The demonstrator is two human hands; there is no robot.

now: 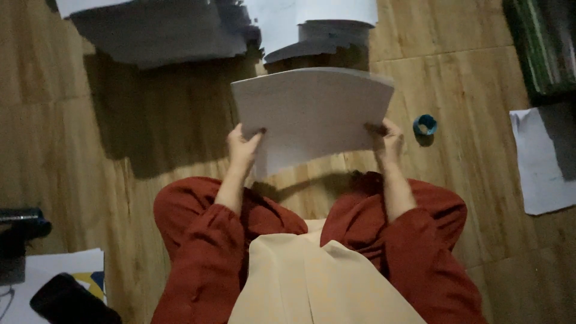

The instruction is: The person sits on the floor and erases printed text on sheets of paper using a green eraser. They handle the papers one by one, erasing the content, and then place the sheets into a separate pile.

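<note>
Left hand: its grip is clamping the left edge of a white sheaf of paper
Right hand: its grip is pinching the sheaf's right edge, thumb on top
Sheaf of paper: bowing upward between both hands, held above the wooden floor
Floor: a small blue ring is lying just right of the right hand; more loose sheets are lying further right
</note>
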